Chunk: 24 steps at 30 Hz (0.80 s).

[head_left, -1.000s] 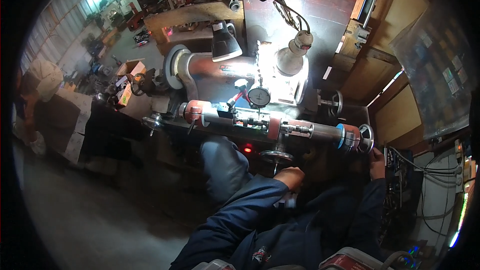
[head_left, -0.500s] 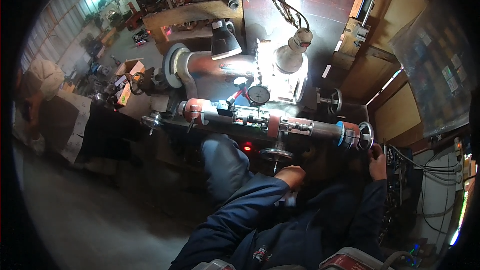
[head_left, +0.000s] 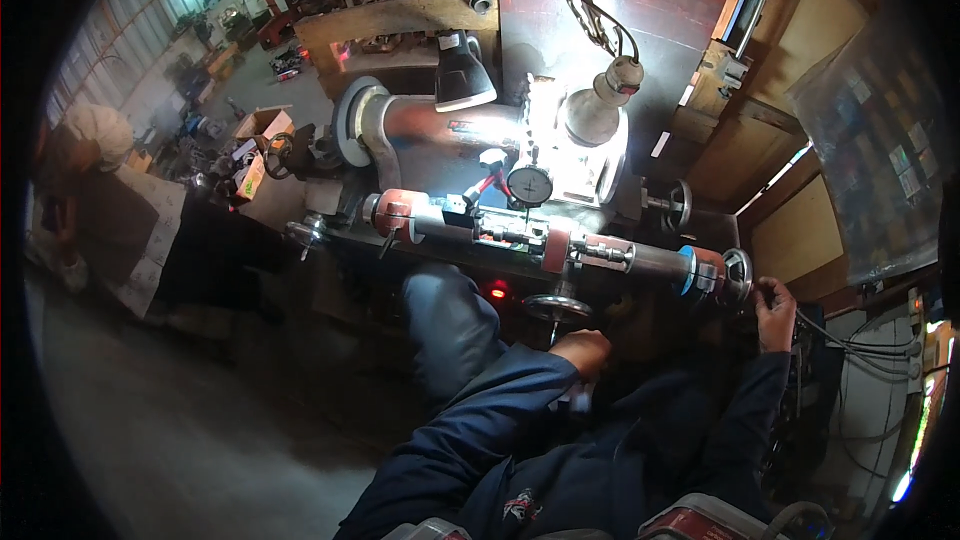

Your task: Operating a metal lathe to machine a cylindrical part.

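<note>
In front of me a machine carries a long metal shaft assembly between an orange-red clamp at the left and a blue-ringed one at the right. A dial gauge stands over its middle. At the right end, the fingers of my right hand are closed at the rim of a handwheel; the exact contact is hard to see. My left hand is curled closed below a second handwheel, apart from it. A small pale thing shows beneath that hand, and its fingertips are hidden.
A lit work lamp and a dark lamp shade hang over the machine. Another person is at the left. Cables run along the right side. Boxes and parts lie on the floor behind.
My right hand has moved slightly up and right along the right handwheel's rim. The left hand stays in place. The whole view has shifted a little.
</note>
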Motion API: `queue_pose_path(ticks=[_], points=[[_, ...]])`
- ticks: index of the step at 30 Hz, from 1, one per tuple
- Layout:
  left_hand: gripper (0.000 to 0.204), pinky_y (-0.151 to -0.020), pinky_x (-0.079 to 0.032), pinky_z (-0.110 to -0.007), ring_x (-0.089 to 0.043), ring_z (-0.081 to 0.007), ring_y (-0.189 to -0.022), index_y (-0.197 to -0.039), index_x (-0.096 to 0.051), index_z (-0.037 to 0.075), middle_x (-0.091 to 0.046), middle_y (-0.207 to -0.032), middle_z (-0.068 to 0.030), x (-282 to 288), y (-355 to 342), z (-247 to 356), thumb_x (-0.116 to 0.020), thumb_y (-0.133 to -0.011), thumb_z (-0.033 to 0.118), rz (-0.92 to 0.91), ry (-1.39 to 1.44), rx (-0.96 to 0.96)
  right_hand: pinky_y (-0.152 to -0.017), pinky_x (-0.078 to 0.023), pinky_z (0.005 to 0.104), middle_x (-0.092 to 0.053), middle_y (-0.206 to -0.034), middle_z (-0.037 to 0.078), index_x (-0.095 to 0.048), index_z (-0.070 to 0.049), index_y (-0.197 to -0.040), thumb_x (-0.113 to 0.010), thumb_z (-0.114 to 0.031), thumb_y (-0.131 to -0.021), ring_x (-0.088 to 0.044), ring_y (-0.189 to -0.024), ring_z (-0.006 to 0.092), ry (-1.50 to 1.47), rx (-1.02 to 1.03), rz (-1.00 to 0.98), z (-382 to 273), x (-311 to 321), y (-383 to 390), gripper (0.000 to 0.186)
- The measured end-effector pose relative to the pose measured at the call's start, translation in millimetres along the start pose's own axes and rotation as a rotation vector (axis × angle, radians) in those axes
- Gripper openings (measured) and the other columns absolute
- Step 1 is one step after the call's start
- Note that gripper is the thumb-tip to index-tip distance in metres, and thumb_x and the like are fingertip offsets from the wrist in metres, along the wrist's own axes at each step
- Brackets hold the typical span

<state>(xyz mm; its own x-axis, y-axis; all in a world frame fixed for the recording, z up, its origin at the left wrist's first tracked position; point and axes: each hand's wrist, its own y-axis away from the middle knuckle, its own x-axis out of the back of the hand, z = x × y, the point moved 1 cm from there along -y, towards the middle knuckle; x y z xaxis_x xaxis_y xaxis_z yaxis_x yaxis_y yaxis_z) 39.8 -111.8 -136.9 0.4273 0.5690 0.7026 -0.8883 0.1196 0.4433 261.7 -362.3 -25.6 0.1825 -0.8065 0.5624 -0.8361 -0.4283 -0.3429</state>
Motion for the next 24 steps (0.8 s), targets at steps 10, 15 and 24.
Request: queue_pose_path(ticks=[10, 15, 24], points=[[0.031, -0.080, -0.055, -0.041, -0.067, -0.0349, -0.095, -0.095, -0.072, 0.003, -0.068, -0.098, -0.0211, -3, -11, 3, -0.069, -0.071, 0.023, -0.048, -0.002, 0.029, -0.076, -0.045, 0.0256, -0.063, -0.081, 0.002, -0.064, 0.000, -0.090, -0.061, -0.002, -0.089, -0.056, -0.079, 0.0099, 0.008, -0.025, 0.102, 22, -18, -43, 0.004], [0.031, -0.081, -0.055, -0.041, -0.067, -0.0348, -0.096, -0.096, -0.072, 0.003, -0.068, -0.099, -0.0212, -8, -14, 2, -0.069, -0.071, 0.023, -0.035, -0.012, 0.044, -0.076, -0.046, 0.0262, -0.063, -0.081, 0.002, -0.064, 0.000, -0.090, -0.062, -0.006, -0.090, -0.056, -0.079, 0.0099, -0.019, -0.024, 0.078, 38, -25, -53, 0.006], [0.030, -0.085, -0.053, -0.040, -0.065, -0.0331, -0.101, -0.102, -0.071, 0.006, -0.067, -0.106, -0.0190, 12, 2, 11, -0.069, -0.079, 0.025, -0.091, -0.013, 0.037, -0.079, -0.047, 0.0262, -0.064, -0.084, 0.003, -0.064, 0.000, -0.096, -0.062, -0.018, -0.092, -0.057, -0.081, 0.0107, -0.072, -0.144, 0.028, 51, -33, -55, 0.019]])
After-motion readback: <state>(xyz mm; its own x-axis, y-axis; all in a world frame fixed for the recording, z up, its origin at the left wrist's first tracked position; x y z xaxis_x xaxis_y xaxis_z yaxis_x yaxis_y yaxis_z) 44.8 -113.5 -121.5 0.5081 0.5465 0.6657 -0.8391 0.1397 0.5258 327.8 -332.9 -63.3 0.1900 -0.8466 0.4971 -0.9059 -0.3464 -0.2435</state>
